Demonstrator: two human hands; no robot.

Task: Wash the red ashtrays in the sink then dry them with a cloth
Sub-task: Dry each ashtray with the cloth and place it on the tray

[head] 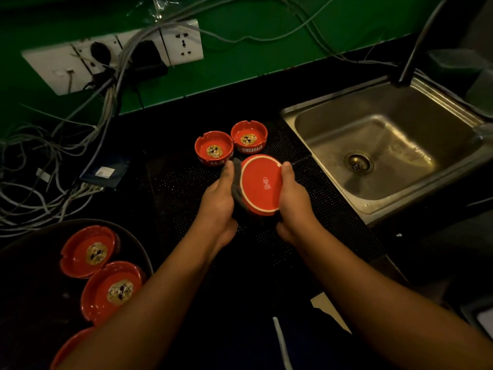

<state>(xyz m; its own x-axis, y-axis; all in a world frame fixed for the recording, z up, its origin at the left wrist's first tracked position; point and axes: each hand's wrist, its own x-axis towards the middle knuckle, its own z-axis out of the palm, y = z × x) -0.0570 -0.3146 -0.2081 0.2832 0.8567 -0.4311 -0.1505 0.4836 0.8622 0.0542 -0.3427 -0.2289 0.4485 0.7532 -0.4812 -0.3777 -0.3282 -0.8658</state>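
I hold a red ashtray [262,182] over the black mat, its underside with a white ring turned toward me. My right hand [292,198] grips its right edge. My left hand [220,201] holds a dark grey cloth [237,186] against its left side. Two more red ashtrays [213,150] [248,137] stand upright on the mat just beyond my hands. On the dark round tray [34,289] at the lower left lie three other red ashtrays [89,251] [113,291] [68,348], the nearest partly hidden by my left arm.
A steel sink [328,121] with a drain [357,162] sits at the right, a dark tap [416,49] above its far corner. White wall sockets [184,42] and a tangle of grey cables [40,182] fill the left. The black dotted mat [181,188] covers the counter.
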